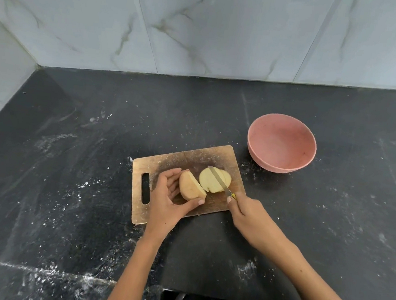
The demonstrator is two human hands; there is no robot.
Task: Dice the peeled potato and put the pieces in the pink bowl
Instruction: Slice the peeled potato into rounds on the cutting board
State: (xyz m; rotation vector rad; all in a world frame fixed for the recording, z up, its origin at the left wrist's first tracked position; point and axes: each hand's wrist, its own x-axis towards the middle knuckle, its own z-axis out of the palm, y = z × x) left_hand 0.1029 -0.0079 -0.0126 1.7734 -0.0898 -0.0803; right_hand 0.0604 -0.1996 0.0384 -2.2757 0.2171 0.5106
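A peeled potato lies cut in two on a wooden cutting board (pixel 174 158). My left hand (pixel 171 201) grips the left potato half (pixel 191 187), fingers behind it and thumb in front. My right hand (pixel 250 215) holds a knife (pixel 220 182) by its yellow handle. The blade lies across the right potato part (pixel 210 182), which shows sliced layers at its far side. The pink bowl (pixel 281 143) stands empty on the counter, to the right of and behind the board.
The black stone counter (pixel 81 175) carries white powdery smears. Marble-look tiled walls (pixel 203 29) close off the back and left side. The counter's front edge runs below my forearms, and the board has a handle slot (pixel 145 188) at its left end.
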